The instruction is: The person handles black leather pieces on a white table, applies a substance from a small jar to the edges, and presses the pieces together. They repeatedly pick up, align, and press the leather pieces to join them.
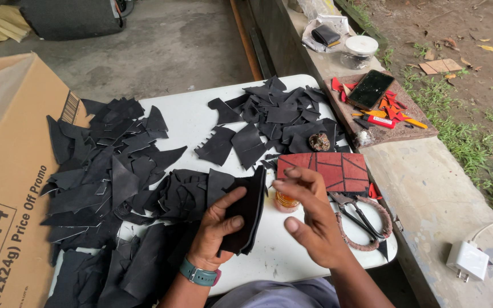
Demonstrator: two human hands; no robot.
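**A thin stack of black leather in my left hand**

My left hand (217, 228) pinches a stack of flat black leather pieces (245, 212), thumb across the near face and fingers behind, held on edge above the near middle of the white table (269, 256). I judge it light, limp and slightly grippy, best gripped at its lower edge. My right hand (309, 219) hovers just right of it, fingers loosely curled and holding nothing. Matte, jagged black offcuts (104, 171) heap to the left; rope-handled scissors (360, 219) lie to the right.
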